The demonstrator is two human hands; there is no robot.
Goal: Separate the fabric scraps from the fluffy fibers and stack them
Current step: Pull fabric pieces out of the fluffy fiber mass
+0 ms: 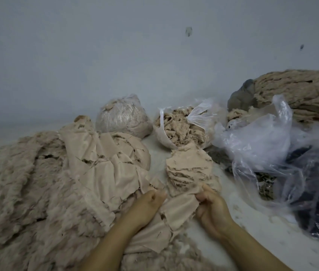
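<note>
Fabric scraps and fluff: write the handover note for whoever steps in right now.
Left hand: grips the near scrap's left edge.
Right hand: grips the same scrap on its right edge, keeping it spread between both hands.
Stack: many scraps piled just beyond the hands.
Fluff with unsorted pieces lies to the left; open bag of fibers behind the stack.
Done: a tall stack.
Left: put this scrap on the stack, then work through the left heap.

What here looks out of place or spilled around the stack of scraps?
Loose fluff is scattered over the pale surface right of the hands. The scrap stack leans unevenly, edges not aligned. The open bag of fibers lies tipped toward the stack. Nothing looks damaged.
</note>
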